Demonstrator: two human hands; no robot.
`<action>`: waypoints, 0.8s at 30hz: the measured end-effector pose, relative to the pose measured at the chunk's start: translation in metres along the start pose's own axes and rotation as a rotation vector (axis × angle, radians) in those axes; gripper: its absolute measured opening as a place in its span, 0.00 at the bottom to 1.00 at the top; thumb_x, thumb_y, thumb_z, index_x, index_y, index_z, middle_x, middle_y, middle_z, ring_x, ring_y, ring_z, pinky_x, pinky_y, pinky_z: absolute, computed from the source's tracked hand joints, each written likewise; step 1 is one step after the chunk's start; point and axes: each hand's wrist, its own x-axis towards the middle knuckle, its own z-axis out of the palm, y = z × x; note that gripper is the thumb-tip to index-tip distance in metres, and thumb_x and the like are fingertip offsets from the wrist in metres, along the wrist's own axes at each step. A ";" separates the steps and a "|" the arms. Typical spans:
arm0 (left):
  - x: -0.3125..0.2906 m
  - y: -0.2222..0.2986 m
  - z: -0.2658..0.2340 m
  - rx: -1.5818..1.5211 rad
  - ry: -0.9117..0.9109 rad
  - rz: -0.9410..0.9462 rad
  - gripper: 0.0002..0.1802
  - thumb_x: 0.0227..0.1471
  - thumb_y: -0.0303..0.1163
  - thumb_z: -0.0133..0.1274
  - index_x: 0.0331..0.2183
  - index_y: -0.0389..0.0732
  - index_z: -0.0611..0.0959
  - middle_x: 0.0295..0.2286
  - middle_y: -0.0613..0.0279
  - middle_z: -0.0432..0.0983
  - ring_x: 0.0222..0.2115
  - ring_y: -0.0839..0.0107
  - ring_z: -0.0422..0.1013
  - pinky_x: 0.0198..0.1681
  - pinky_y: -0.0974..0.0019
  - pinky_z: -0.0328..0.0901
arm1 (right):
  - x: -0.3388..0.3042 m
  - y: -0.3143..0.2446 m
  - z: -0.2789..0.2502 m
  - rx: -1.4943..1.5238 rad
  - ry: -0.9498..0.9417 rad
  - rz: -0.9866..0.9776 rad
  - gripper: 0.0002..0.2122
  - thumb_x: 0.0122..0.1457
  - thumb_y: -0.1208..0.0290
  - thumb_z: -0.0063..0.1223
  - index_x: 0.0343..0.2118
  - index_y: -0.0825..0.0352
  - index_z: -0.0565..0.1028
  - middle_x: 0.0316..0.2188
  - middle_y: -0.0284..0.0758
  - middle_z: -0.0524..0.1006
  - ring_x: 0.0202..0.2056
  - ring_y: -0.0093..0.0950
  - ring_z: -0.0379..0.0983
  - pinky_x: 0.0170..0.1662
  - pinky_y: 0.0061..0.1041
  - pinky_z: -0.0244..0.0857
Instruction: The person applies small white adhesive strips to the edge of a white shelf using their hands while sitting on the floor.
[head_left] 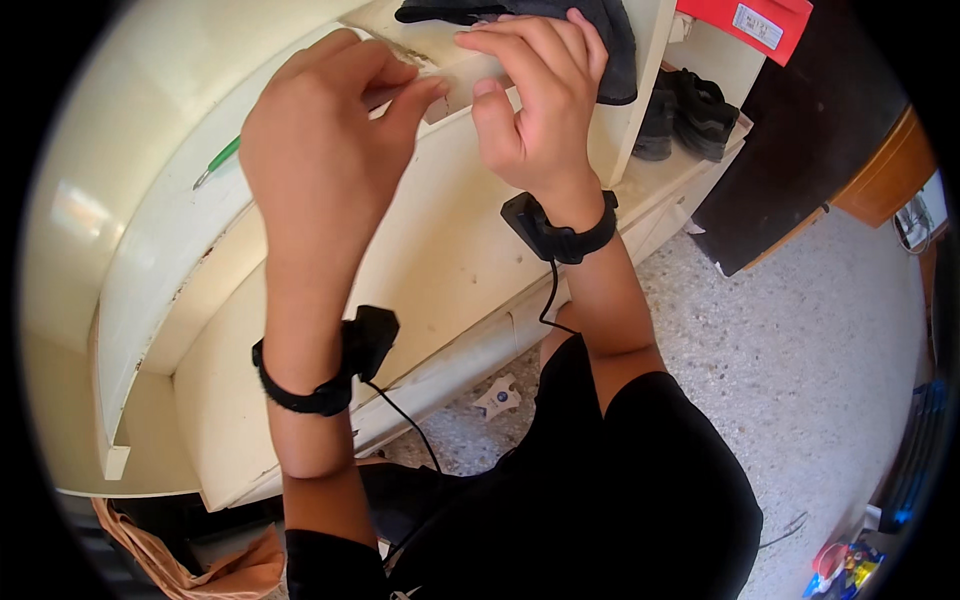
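My left hand [320,150] is raised over the curved white shelf board [150,270], thumb and fingers drawn together in a pinch. Whatever it may hold is too small or hidden to make out. To its right, my right hand [545,105] is open, thumb apart from the curved fingers, with nothing visible in its grasp. A pale flat piece [465,82] shows between the two hands; I cannot tell whether either touches it. Beside my left hand, a screwdriver [222,160] with a green handle lies on the board, partly covered by the hand. Dark cloth [618,50] lies behind my right hand.
Black shoes [690,115] stand in the right compartment of the cream cabinet [470,220], below a red box [750,25]. A small white item [498,397] lies on the speckled floor [800,330]. Orange-brown cloth or a bag [230,570] is at lower left.
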 end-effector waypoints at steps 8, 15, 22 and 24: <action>0.002 0.014 0.024 0.354 0.133 0.017 0.16 0.46 0.37 0.74 0.23 0.38 0.84 0.22 0.64 0.77 0.23 0.67 0.74 0.27 0.65 0.67 | -0.003 0.001 0.001 -0.022 0.007 -0.005 0.15 0.49 0.71 0.53 0.41 0.66 0.80 0.40 0.38 0.80 0.48 0.40 0.75 0.66 0.48 0.53; 0.001 -0.001 0.007 -0.002 -0.011 0.086 0.08 0.52 0.28 0.67 0.29 0.35 0.86 0.25 0.61 0.78 0.24 0.66 0.75 0.31 0.65 0.69 | -0.002 0.000 -0.007 -0.047 -0.043 -0.023 0.16 0.49 0.73 0.51 0.42 0.66 0.81 0.41 0.38 0.80 0.48 0.40 0.75 0.66 0.48 0.53; -0.001 -0.002 0.003 0.027 -0.023 0.096 0.03 0.51 0.25 0.63 0.30 0.37 0.89 0.27 0.58 0.80 0.31 0.55 0.77 0.34 0.55 0.71 | 0.004 -0.016 -0.012 -0.089 -0.054 0.056 0.13 0.53 0.72 0.51 0.39 0.67 0.83 0.39 0.40 0.82 0.47 0.39 0.78 0.64 0.47 0.58; 0.000 -0.001 0.002 0.046 -0.029 0.115 0.04 0.52 0.24 0.61 0.31 0.36 0.89 0.29 0.57 0.81 0.32 0.54 0.77 0.36 0.55 0.71 | -0.005 -0.006 -0.005 -0.104 0.032 0.006 0.13 0.49 0.74 0.55 0.38 0.62 0.84 0.40 0.34 0.81 0.44 0.36 0.76 0.64 0.47 0.57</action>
